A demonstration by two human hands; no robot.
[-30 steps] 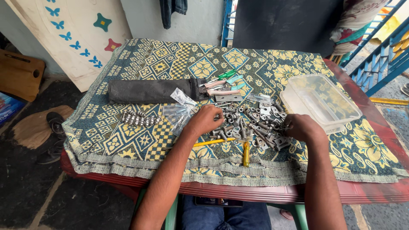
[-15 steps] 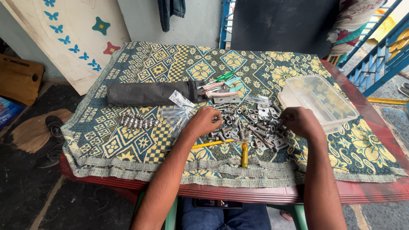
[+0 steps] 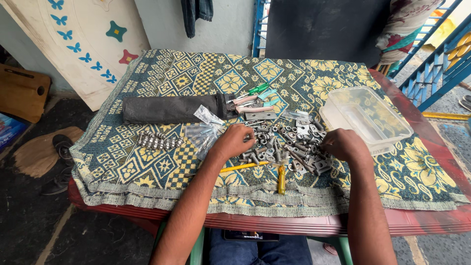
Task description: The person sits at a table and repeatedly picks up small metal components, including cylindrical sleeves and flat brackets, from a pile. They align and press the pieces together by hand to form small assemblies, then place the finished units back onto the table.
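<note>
A heap of grey metal bolts, nuts and small brackets [image 3: 289,145] lies on the patterned cloth [image 3: 147,167] in the middle of the table. My left hand [image 3: 234,141] rests on the heap's left edge, fingers curled down among the bolts. On the right edge of the heap sits my right hand [image 3: 343,145], fingers bent over small parts. What either hand pinches is hidden under the fingers. A yellow-handled screwdriver [image 3: 281,177] and a thin yellow rod [image 3: 244,167] lie just in front of the heap.
A rolled black pouch [image 3: 171,108] with pliers and a green screwdriver [image 3: 257,89] lies behind. A row of bolts [image 3: 158,142] and clear plastic bags [image 3: 203,132] sit left. A clear plastic box [image 3: 365,118] stands right. The table's red rim [image 3: 422,223] runs in front.
Both hands stay on the heap with only small finger shifts. The view has tilted slightly, so the table sits a bit higher in the frame.
</note>
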